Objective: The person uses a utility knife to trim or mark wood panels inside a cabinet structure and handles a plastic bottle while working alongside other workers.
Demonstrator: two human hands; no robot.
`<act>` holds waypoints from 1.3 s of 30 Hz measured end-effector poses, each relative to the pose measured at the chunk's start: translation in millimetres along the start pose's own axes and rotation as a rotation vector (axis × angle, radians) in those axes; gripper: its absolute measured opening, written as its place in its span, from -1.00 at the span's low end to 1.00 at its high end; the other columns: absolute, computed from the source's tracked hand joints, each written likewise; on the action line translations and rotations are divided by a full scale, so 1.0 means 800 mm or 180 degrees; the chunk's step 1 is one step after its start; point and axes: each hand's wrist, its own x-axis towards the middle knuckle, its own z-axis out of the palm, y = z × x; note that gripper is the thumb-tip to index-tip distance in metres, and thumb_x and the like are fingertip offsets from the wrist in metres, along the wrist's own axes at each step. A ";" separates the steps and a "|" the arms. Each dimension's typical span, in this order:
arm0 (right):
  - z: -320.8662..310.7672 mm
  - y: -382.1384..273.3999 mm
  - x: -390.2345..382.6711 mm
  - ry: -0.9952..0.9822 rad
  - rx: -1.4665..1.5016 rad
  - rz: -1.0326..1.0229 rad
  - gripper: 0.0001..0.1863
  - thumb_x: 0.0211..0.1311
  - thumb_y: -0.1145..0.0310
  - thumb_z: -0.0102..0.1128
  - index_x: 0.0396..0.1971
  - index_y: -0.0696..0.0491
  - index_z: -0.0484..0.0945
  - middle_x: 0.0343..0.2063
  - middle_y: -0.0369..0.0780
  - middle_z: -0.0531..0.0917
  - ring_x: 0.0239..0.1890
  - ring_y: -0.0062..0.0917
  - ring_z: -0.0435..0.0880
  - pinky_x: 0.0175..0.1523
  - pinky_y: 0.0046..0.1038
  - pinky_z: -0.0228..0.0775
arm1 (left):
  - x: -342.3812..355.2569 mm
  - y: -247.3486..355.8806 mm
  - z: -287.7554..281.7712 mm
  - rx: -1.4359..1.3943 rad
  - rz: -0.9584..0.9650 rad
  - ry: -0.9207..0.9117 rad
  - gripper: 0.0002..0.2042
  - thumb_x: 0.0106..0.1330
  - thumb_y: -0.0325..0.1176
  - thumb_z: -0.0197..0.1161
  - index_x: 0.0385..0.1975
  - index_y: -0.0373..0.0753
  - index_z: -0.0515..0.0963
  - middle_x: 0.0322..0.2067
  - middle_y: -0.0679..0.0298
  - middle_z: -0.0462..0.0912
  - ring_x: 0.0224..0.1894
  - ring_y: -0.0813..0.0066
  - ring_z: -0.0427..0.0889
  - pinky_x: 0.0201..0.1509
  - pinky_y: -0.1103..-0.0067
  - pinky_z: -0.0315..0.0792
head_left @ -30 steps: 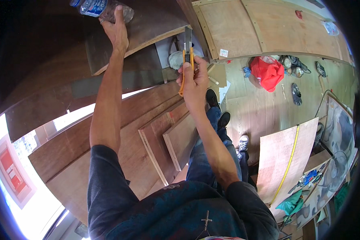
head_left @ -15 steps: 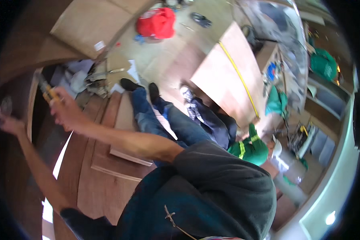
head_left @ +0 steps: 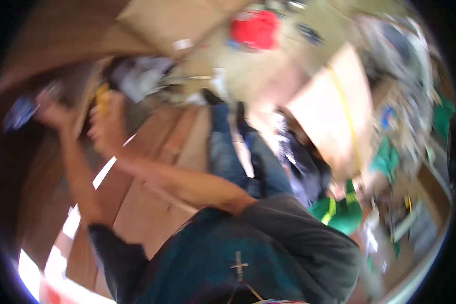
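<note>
My right hand [head_left: 109,126] is closed round the yellow handle [head_left: 103,99] of a hand tool; motion blur hides its working end. Further left, my left hand [head_left: 55,111] is raised beside a dark brown wooden panel. Its fingers look curled round a see-through thing with a blue and white part [head_left: 20,114], too smeared to name. Both hands are close to the upright edge of a wooden cabinet or frame [head_left: 88,96], my right hand on its near side.
Stacked brown boards [head_left: 147,202] lie below my forearms. Crumpled white material [head_left: 142,78] is beyond my right hand. A person in green [head_left: 337,210] is at right, near a pale board [head_left: 334,106] crossed by a yellow tape [head_left: 345,101]. A red bag-like bundle [head_left: 256,30] lies on the floor.
The whole view has swung, so the scene sits further right and is blurred. My hands are nearer each other, and more of the blue and white part shows by my left hand.
</note>
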 end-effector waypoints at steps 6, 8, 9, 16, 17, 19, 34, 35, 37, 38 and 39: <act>-0.014 -0.040 -0.013 -0.0236 -0.0184 0.0346 -0.64 0.45 0.27 0.03 0.12 -0.01 0.18 -0.34 -0.24 0.47 -0.55 -0.70 0.46 -0.52 -0.64 0.33 | -0.029 0.031 -0.002 -0.0798 -0.0086 0.0051 -0.35 0.33 -0.01 0.29 0.21 -0.31 0.20 0.12 0.12 0.38 0.09 0.30 0.42 0.21 0.37 0.37; -0.031 -0.044 -0.009 -0.0332 -0.0293 0.0294 -0.62 0.45 0.25 0.06 0.11 0.03 0.18 -0.37 -0.24 0.51 -0.52 -0.65 0.52 -0.45 -0.60 0.39 | -0.036 0.045 0.002 -0.0722 -0.0310 0.0192 -0.24 0.29 0.04 0.32 0.28 -0.31 0.12 0.16 0.09 0.34 0.14 0.27 0.40 0.27 0.36 0.32; -0.032 -0.044 -0.009 -0.0296 -0.0327 0.0245 -0.62 0.45 0.25 0.05 0.10 0.08 0.20 -0.39 -0.24 0.52 -0.54 -0.66 0.51 -0.47 -0.61 0.37 | -0.036 0.042 0.001 -0.0738 -0.0338 0.0179 -0.22 0.28 0.06 0.33 0.29 -0.31 0.11 0.17 0.09 0.33 0.15 0.26 0.39 0.28 0.35 0.30; -0.055 -0.056 -0.008 -0.0447 -0.0577 0.0170 -0.66 0.45 0.28 0.05 0.07 0.08 0.23 -0.42 -0.27 0.53 -0.57 -0.69 0.49 -0.50 -0.65 0.35 | -0.037 0.038 0.009 -0.0669 -0.0319 0.0236 -0.23 0.26 0.06 0.33 0.27 -0.31 0.13 0.13 0.11 0.36 0.15 0.27 0.39 0.28 0.35 0.30; -0.059 -0.053 -0.008 -0.0454 -0.0620 0.0194 -0.67 0.45 0.28 0.05 0.07 0.07 0.23 -0.42 -0.27 0.53 -0.56 -0.70 0.50 -0.50 -0.65 0.35 | -0.038 0.038 0.011 -0.0665 -0.0305 0.0305 -0.25 0.26 0.05 0.34 0.24 -0.31 0.16 0.11 0.11 0.37 0.13 0.28 0.40 0.27 0.35 0.30; -0.064 -0.048 -0.010 -0.0499 -0.0707 0.0239 -0.68 0.45 0.28 0.06 0.06 0.04 0.24 -0.42 -0.28 0.53 -0.54 -0.69 0.50 -0.49 -0.65 0.36 | -0.033 0.032 0.005 -0.0812 -0.0346 0.0274 -0.32 0.26 0.03 0.34 0.16 -0.33 0.23 0.07 0.12 0.41 0.09 0.28 0.43 0.25 0.35 0.32; -0.122 -0.068 -0.028 -0.1090 -0.2363 0.0263 -0.62 0.46 0.19 0.06 0.14 0.00 0.28 -0.38 -0.27 0.52 -0.49 -0.61 0.49 -0.42 -0.57 0.35 | -0.046 0.057 -0.020 -0.0446 -0.0722 0.0295 -0.27 0.01 0.00 0.53 0.06 -0.29 0.31 -0.12 -0.06 0.64 -0.11 0.09 0.68 0.03 0.33 0.51; -0.125 -0.067 -0.025 -0.1135 -0.2450 0.0263 -0.63 0.46 0.18 0.05 0.13 0.01 0.30 -0.38 -0.28 0.52 -0.47 -0.62 0.49 -0.40 -0.57 0.35 | -0.046 0.059 -0.018 -0.0507 -0.0798 0.0275 -0.24 0.00 -0.01 0.54 0.09 -0.30 0.31 -0.10 -0.06 0.63 -0.06 0.08 0.66 0.08 0.33 0.49; -0.127 -0.071 -0.022 -0.1323 -0.2602 0.0312 -0.65 0.47 0.17 0.03 0.10 0.03 0.34 -0.38 -0.30 0.52 -0.43 -0.64 0.48 -0.36 -0.59 0.34 | -0.049 0.064 -0.015 -0.0688 -0.0956 0.0252 -0.18 -0.03 -0.01 0.56 0.15 -0.33 0.30 -0.06 -0.04 0.62 0.04 0.08 0.62 0.16 0.34 0.45; -0.128 -0.072 -0.019 -0.1414 -0.2698 0.0332 -0.66 0.48 0.17 0.02 0.08 0.04 0.36 -0.38 -0.31 0.52 -0.41 -0.64 0.47 -0.35 -0.59 0.33 | -0.050 0.068 -0.018 -0.0809 -0.0998 0.0152 -0.17 -0.03 -0.04 0.55 0.18 -0.34 0.28 0.00 -0.07 0.58 0.09 0.06 0.58 0.20 0.33 0.42; -0.127 -0.077 -0.016 -0.1576 -0.2941 0.0324 -0.75 0.47 0.23 0.03 -0.02 0.04 0.39 -0.40 -0.34 0.45 -0.38 -0.69 0.41 -0.26 -0.57 0.30 | -0.050 0.076 -0.026 -0.0929 -0.1041 0.0065 -0.15 -0.03 -0.06 0.55 0.21 -0.35 0.26 0.05 -0.10 0.53 0.15 0.04 0.53 0.24 0.32 0.39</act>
